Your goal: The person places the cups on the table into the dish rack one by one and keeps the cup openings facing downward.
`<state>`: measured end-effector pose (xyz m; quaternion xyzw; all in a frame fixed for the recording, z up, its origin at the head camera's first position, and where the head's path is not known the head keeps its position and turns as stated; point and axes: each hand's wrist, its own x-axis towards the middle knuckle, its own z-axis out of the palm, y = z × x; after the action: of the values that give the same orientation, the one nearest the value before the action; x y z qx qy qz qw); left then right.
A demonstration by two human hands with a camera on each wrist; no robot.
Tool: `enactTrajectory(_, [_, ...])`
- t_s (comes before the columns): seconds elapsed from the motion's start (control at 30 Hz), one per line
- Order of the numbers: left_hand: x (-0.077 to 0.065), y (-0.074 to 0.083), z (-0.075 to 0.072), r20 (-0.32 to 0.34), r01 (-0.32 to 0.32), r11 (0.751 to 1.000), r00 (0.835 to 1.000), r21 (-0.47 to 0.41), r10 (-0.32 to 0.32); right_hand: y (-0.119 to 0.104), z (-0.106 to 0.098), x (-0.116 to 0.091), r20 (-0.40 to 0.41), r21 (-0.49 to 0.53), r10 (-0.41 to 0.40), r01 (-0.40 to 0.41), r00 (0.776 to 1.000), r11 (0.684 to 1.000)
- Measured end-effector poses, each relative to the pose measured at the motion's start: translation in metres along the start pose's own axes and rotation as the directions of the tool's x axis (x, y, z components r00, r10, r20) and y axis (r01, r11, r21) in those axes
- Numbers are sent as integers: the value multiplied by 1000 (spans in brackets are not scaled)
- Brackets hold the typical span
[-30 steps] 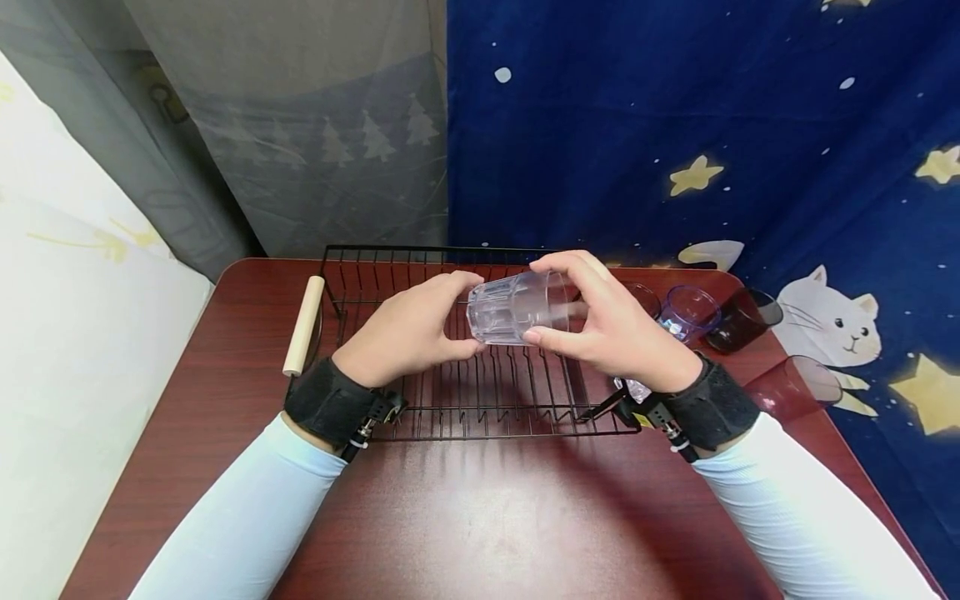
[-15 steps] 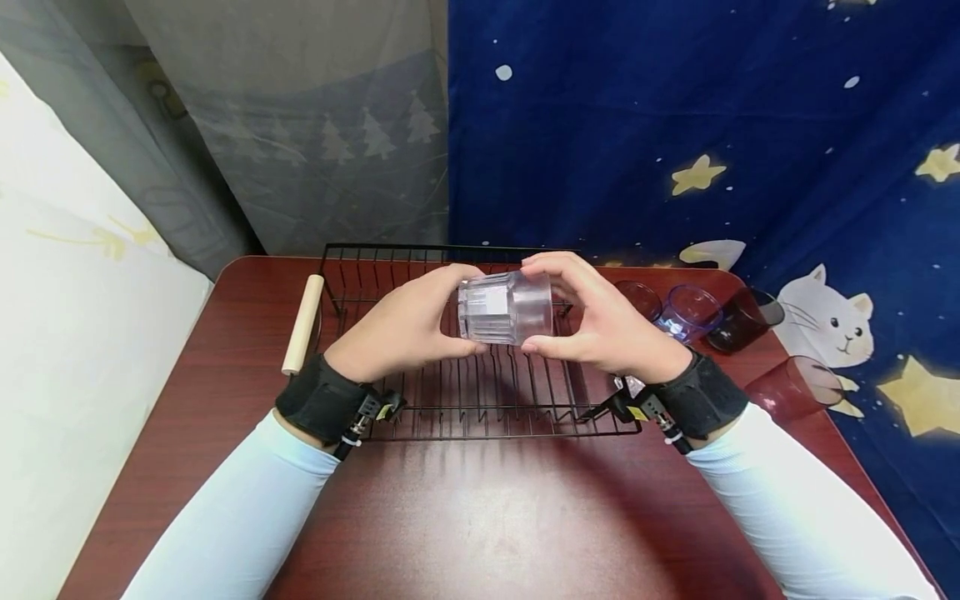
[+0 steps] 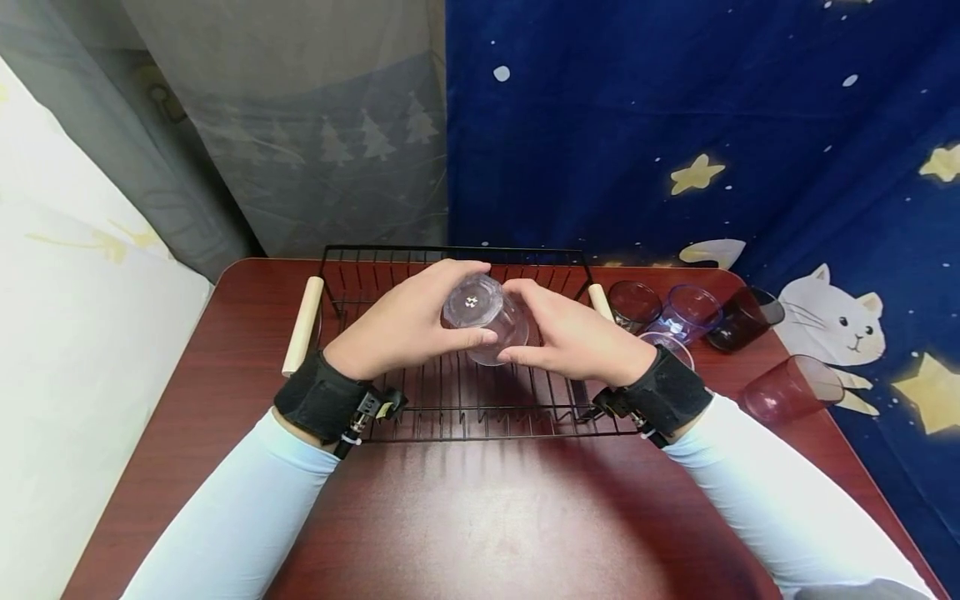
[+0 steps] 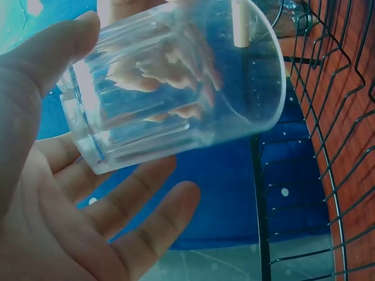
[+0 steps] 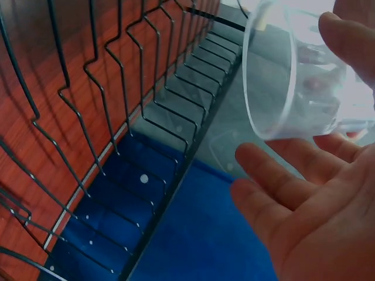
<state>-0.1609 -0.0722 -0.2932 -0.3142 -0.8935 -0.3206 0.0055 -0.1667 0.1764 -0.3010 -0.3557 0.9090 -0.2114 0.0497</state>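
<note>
A clear drinking glass (image 3: 504,332) is held above a black wire dish rack (image 3: 450,423), tilted with its round base up and its mouth slanting down to the right. My left hand (image 3: 408,321) grips it near the base, thumb on the near side and fingers on the far side. From the right, my right hand (image 3: 573,333) holds the glass's other side between thumb and fingers. The left wrist view shows the thumb (image 4: 58,50) on the faceted wall of the glass (image 4: 176,88). In the right wrist view, the mouth of the glass (image 5: 272,76) faces the rack wires.
Wooden handles (image 3: 303,325) flank the rack. To its right stand a dark-rimmed glass (image 3: 634,302), a blue glass (image 3: 692,310) and another clear glass (image 3: 675,343). A black glass (image 3: 742,317) and a red glass (image 3: 795,387) lean near the table's right edge. Curtains hang behind.
The glass has turned from lying sideways to base up, mouth angled down. My right hand has moved left and slightly down with it, uncovering the rack's right handle and a clear glass.
</note>
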Motion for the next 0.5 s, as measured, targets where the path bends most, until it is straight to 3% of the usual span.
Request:
enactTrajectory(0.3, [2,-4,3,22,40,998,999,51,-42,4,3,2,7,-29,20,-20,1000,999])
enactTrajectory(0.5, [6,-9,4,-2,138,985,990,107,-139,17,-10,-4,-3,-114,110,-110,994,987])
